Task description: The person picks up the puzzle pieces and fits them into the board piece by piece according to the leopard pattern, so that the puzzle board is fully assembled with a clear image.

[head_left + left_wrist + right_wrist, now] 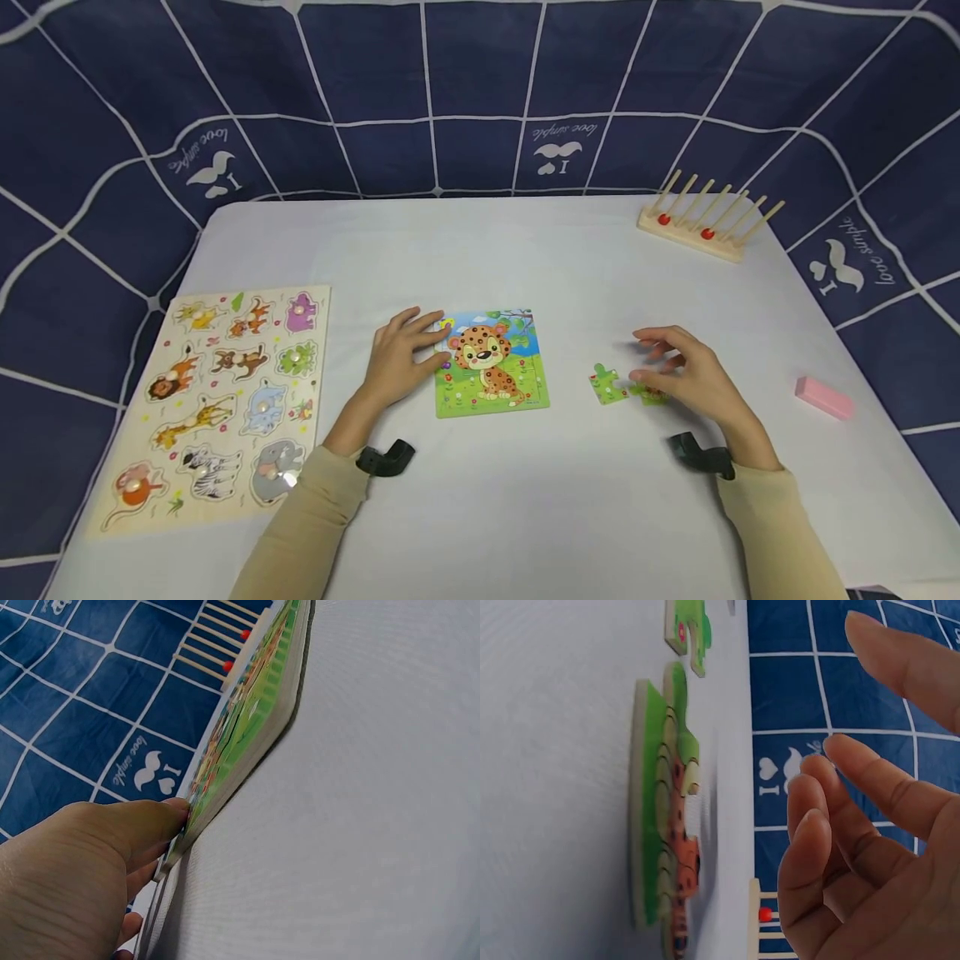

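Note:
A square leopard picture puzzle point(491, 371) lies flat on the table, face up. My left hand point(401, 354) rests at its left edge, fingers spread and the thumb touching the board. In the left wrist view, the thumb of the left hand point(90, 862) presses at the puzzle's point(259, 705) corner. To the right, my right hand point(693, 379) hovers with thumb and fingers apart, nothing between them. Beneath it lies a green piece with orange spotted parts point(676, 825), partly hidden by the hand in the head view. A loose green jigsaw piece point(607, 386) lies just left of it.
A wooden animal peg puzzle point(225, 400) lies at the left. At the back right stands a wooden rack of upright sticks point(693, 233) with two red beads. A pink block point(823, 398) is near the right edge. Dark blue checked cloth point(480, 83) hangs behind the table.

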A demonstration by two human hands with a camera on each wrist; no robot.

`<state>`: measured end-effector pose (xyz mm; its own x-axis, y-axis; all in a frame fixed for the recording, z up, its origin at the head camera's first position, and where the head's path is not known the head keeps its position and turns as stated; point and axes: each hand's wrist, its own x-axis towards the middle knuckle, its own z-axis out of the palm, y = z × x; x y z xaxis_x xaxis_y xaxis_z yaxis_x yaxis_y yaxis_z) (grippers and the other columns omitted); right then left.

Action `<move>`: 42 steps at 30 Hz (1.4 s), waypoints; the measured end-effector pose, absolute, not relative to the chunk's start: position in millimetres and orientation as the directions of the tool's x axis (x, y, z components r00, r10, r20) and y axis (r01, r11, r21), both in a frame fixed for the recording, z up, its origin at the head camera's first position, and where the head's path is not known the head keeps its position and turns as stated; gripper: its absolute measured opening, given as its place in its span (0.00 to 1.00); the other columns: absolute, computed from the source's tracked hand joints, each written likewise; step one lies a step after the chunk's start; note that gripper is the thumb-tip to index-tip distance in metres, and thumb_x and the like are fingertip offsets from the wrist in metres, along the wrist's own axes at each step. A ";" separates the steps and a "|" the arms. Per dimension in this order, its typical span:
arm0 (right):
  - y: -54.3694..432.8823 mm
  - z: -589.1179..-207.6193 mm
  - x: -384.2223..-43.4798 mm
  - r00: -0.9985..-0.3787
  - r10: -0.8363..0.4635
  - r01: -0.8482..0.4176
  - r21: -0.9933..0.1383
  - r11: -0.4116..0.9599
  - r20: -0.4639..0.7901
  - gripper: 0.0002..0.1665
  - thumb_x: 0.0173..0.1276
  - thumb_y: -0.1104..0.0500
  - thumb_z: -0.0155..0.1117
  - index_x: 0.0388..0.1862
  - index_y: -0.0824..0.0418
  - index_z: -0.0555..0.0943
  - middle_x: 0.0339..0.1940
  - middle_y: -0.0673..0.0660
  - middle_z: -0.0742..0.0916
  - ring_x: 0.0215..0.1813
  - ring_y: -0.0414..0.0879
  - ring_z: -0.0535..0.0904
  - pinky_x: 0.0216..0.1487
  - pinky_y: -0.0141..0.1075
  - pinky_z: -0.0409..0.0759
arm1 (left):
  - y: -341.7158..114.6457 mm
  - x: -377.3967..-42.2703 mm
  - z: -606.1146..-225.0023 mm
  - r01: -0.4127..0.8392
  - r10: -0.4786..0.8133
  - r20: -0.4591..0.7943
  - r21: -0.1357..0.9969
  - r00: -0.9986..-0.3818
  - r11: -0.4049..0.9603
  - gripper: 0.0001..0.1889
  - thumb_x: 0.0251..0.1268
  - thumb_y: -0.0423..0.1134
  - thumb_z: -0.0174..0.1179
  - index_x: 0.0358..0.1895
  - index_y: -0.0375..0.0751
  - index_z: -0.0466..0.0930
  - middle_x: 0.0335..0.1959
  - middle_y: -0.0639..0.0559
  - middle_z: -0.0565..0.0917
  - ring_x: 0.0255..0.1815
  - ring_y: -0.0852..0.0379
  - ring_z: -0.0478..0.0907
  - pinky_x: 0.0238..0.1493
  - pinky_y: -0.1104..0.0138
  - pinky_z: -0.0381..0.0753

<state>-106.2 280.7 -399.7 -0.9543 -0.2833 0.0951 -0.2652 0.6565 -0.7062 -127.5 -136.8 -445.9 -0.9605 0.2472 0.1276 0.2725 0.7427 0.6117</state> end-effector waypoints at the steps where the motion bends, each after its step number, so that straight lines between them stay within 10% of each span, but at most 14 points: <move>1: 279.9 -400.1 -106.2 -0.952 -0.293 -0.269 -0.707 0.655 0.091 0.33 0.54 0.64 0.77 0.60 0.63 0.78 0.45 0.58 0.82 0.42 0.42 0.74 0.40 0.25 0.74 | -137.0 -127.4 -445.8 0.275 0.248 0.131 0.613 -0.960 0.741 0.23 0.61 0.47 0.66 0.59 0.47 0.81 0.70 0.53 0.73 0.77 0.46 0.55 0.70 0.47 0.53; 42: 273.1 -425.3 -106.7 -0.901 -0.433 -0.316 -0.681 0.661 -0.002 0.27 0.47 0.66 0.80 0.47 0.60 0.82 0.44 0.53 0.81 0.40 0.39 0.71 0.40 0.24 0.70 | -136.1 -126.7 -443.2 0.287 0.252 0.144 0.606 -0.957 0.742 0.22 0.61 0.46 0.67 0.58 0.45 0.81 0.69 0.51 0.74 0.76 0.44 0.57 0.69 0.46 0.55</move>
<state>-106.7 273.1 -425.3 -0.9014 -0.4330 -0.0025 -0.3157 0.6610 -0.6807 -126.7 -136.1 -443.2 -0.9570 0.2521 0.1437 0.2865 0.7417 0.6064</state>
